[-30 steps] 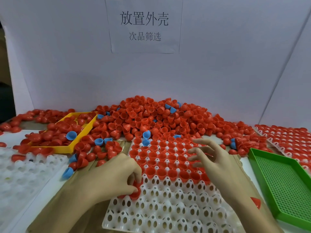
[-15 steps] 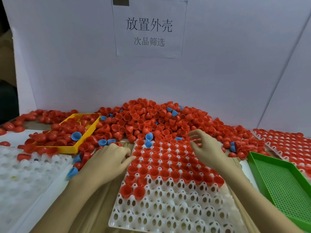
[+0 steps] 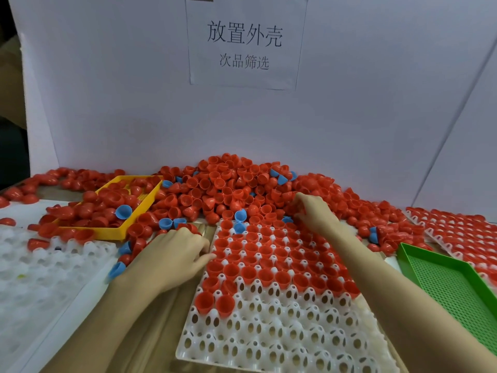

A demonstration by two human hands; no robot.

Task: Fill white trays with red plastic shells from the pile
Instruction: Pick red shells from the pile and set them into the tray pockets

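A white tray [image 3: 271, 335] lies in front of me, its far rows filled with red shells [image 3: 269, 254] and its near rows bare. Behind it rises the pile of red shells [image 3: 228, 189]. My right hand [image 3: 313, 212] reaches over the tray's far right corner into the pile, its fingers curled round shells there. My left hand [image 3: 172, 255] lies back-up at the tray's left edge. Its fingers bend down onto loose shells and the fingertips are hidden. Its thumb points at the tray.
A yellow tray [image 3: 121, 233] of red shells sits at the back left, and another white tray [image 3: 40, 267] is at the near left. A green mesh tray [image 3: 441, 261] sits right, with a filled tray [image 3: 462, 232] beyond it. Blue shells [image 3: 240, 215] are scattered about. A white board stands behind.
My left hand left two shells in the tray's near-left row and moved back to the loose shells beside the tray. My right hand moved from over the tray up into the pile.
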